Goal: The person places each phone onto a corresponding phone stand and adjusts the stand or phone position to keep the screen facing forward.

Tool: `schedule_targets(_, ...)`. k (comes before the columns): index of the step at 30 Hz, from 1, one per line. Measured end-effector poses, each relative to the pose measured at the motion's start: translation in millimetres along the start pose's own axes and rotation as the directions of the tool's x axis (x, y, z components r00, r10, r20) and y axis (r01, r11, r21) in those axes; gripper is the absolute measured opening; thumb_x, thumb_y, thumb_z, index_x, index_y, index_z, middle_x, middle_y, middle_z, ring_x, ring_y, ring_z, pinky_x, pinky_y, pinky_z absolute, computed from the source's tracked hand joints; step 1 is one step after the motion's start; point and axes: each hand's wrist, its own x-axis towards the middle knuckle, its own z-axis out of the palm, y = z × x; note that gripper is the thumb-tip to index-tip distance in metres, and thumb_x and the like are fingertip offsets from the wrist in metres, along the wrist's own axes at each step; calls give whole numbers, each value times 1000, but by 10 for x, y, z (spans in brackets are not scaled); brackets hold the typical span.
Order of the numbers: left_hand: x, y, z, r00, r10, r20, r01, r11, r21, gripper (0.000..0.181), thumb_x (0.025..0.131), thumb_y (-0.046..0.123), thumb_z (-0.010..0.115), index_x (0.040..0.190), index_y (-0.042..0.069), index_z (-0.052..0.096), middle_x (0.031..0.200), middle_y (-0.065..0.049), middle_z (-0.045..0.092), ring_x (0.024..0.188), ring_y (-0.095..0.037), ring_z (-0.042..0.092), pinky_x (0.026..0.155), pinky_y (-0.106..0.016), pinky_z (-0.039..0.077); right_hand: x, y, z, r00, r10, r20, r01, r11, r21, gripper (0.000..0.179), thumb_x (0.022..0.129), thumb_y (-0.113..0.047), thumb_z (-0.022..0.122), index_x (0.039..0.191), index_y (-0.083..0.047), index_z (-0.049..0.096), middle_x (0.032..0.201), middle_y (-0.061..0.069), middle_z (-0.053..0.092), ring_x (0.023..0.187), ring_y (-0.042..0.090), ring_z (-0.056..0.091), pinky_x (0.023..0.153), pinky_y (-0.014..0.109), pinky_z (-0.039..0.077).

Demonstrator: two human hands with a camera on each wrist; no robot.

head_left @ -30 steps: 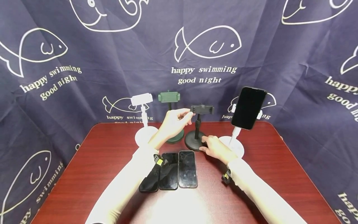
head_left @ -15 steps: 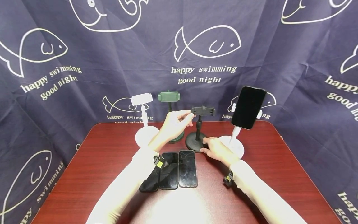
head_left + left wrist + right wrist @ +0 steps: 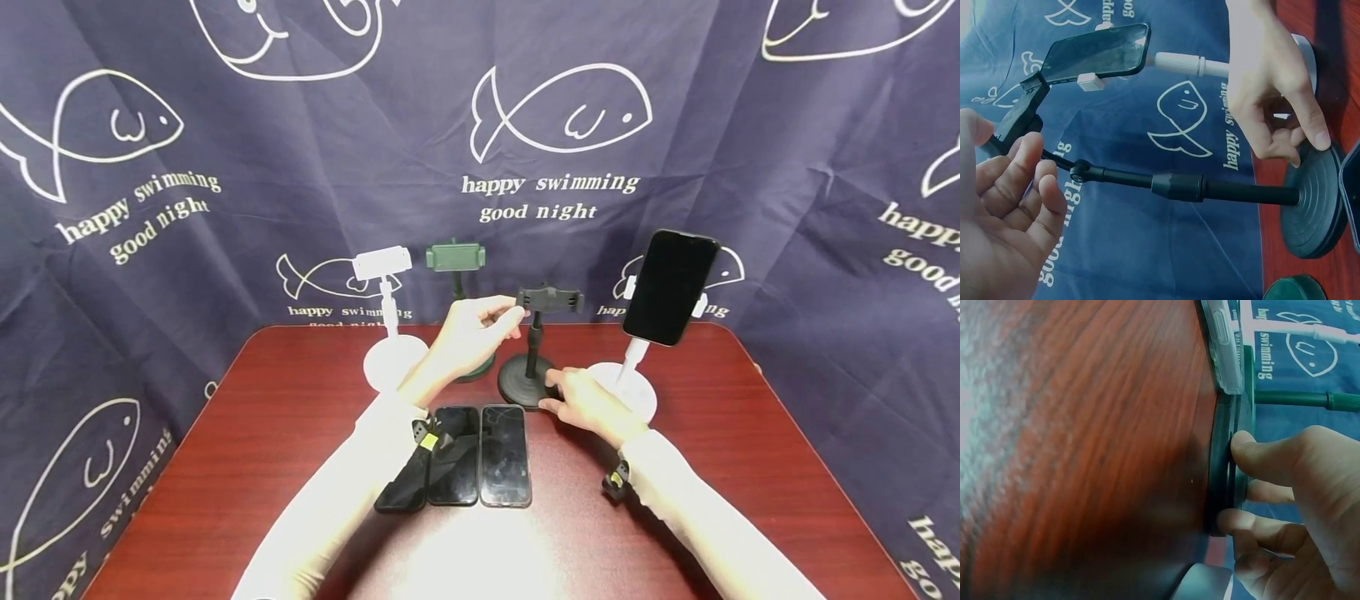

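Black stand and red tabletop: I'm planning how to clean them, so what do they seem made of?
Black stand: probably plastic with a satin finish, going by the moulded-looking rings on its base; the smooth pole could be coated metal. Red tabletop: wood or wood-look laminate, fairly glossy; dark grain streaks show and light glares off it.

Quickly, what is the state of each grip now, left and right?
Left grip: closed, pinching one end of the black phone clamp.
Right grip: closed, holding the black stand base by its edge.
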Motion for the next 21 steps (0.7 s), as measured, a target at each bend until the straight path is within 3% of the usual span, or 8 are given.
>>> schedule_targets(14,-20,-7,7,1000,29,-8,-29,1000,-6,25,104,24,61,113,6,76,79,-7,74,70,-13,65,60,-26,51,-31,-7,9,998,68,20,-69,996,63,23,86,-16,83,92,-6,63,70,4,55,63,13,46,58,27,39)
schedule_targets(21,-21,-16,9,999,15,31,-16,1000,21,29,106,27,57,122,7,72,82,-6,75,78,-21,69,71,-27,55,7,-28,-20,995,97,35,-100,992,75,23,85,-14,83,89,-5,63,63,-2,51,57,11,46,54,27,37)
